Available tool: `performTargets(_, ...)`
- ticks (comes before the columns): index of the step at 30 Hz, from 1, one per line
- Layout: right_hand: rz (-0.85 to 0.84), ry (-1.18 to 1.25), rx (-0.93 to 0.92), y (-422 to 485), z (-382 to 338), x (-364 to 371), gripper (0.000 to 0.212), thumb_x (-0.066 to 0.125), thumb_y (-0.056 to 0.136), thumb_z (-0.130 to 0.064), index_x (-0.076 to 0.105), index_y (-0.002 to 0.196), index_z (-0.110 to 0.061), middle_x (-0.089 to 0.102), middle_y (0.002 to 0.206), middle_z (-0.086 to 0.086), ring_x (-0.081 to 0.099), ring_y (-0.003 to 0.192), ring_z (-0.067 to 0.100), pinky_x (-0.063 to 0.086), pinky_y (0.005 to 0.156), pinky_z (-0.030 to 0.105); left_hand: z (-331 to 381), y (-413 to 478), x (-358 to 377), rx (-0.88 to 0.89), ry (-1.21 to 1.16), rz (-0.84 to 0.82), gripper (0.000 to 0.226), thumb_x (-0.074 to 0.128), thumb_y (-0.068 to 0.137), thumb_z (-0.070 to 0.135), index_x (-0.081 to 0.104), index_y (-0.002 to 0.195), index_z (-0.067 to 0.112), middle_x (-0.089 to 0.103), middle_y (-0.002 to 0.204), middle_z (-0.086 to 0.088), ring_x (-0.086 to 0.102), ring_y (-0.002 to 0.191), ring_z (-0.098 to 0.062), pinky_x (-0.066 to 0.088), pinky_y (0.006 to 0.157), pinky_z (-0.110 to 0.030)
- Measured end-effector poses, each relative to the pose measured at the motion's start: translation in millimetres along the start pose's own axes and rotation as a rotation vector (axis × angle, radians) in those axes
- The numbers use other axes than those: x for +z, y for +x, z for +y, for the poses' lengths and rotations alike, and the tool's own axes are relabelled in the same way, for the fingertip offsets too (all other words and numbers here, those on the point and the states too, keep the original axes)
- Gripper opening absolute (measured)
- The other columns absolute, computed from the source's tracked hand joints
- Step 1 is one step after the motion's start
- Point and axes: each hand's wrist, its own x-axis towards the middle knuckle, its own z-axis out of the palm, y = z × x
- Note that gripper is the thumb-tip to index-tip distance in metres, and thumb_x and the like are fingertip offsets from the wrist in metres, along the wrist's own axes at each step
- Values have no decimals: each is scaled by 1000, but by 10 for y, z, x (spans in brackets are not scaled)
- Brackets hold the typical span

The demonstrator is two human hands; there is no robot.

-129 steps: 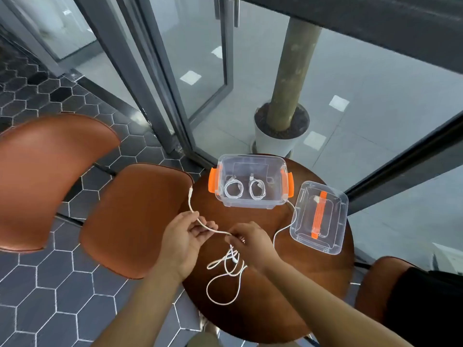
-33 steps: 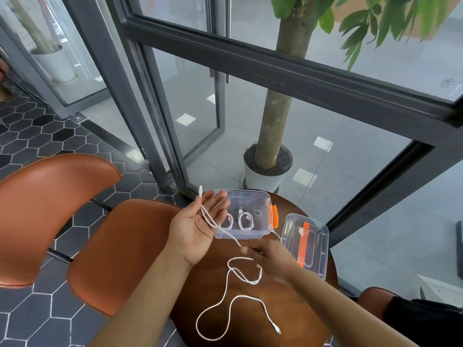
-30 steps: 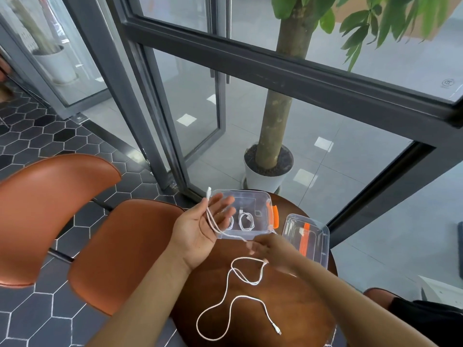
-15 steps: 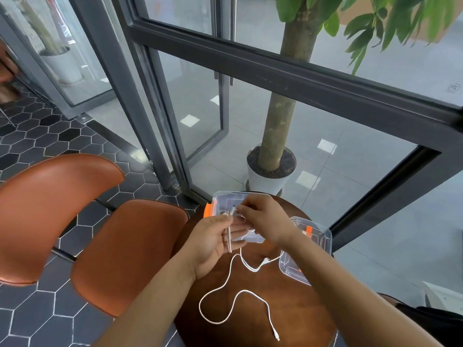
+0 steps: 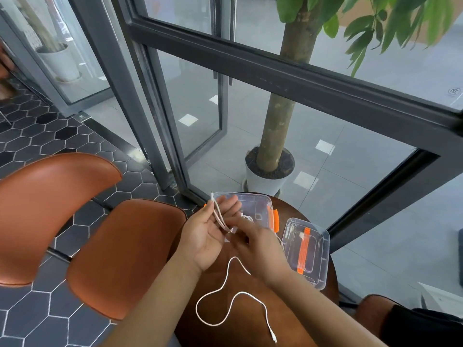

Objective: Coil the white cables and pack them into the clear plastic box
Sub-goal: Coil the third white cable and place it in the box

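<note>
White cable (image 5: pixel 226 279): one part is up in both hands, in front of the box's near side. The rest drops to the table, lies there in a loose open loop and ends in a plug (image 5: pixel 274 339) near the front edge.
Left hand (image 5: pixel 206 236): palm up, fingers straight and spread. On my feed two strands of the cable lie along palm and fingers, and the other plug (image 5: pixel 212 195) pokes out past the fingertips. I read this hand as released, carrying the strands rather than clamping them.
Right hand (image 5: pixel 259 246): back up, just right of the left palm. Its thumb and forefinger meet on the cable where the strands fold back. The feed smears here, but I take it as a pinch on the cable.
Clear plastic box (image 5: pixel 259 205): lid off, at the far side of the table, partly behind both hands, with an orange latch (image 5: pixel 275 220) on its right end.
Coiled cables (image 5: pixel 248 217): bits of white show inside the box between the fingers. I cannot tell how many.
Lid (image 5: pixel 318 269): lies flat just right of the box, with an orange strip (image 5: pixel 304 249) along its middle.
Table (image 5: pixel 215 309): round, dark brown.
Chairs (image 5: pixel 125 254): two brown seats, left of the table.
Potted tree (image 5: pixel 273 121): in a white pot on the grey floor beyond the table's far edge.
</note>
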Motion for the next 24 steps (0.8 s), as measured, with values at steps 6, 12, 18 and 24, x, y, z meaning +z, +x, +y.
performTargets(6, -103, 218, 41, -198, 314, 19, 10, 55, 100, -36, 60, 96, -28, 56, 65, -10, 54, 59, 10, 49, 60, 36, 115, -1, 29, -6, -74, -89, 36, 36, 105, 26, 61, 117, 3, 75, 112, -15, 75, 99, -26, 63, 80, -34)
performTargets(12, -513, 253, 371, -15, 714, -83, 34, 60, 90, -54, 75, 101, -25, 71, 80, 0, 60, 63, 14, 53, 65, 30, 126, -41, 49, -85, 18, -133, 37, 37, 105, 27, 64, 114, 4, 77, 100, -12, 75, 73, -18, 61, 64, -26)
performTargets(18, -504, 71, 460, 548, 669, -389, 30, 60, 95, -19, 60, 66, -15, 53, 59, -1, 53, 50, 14, 48, 52, 24, 131, -133, 59, -150, 510, -215, 39, 36, 107, 26, 65, 114, 1, 75, 100, -20, 72, 68, -23, 56, 60, -28)
performTargets(24, -508, 306, 445, 943, 222, -497, 33, 56, 100, -23, 58, 71, -8, 50, 58, 2, 44, 51, 15, 42, 51, 28, 46, -168, 37, -147, 984, -248, 36, 36, 109, 24, 63, 115, 0, 77, 100, -20, 74, 80, -33, 56, 66, -31)
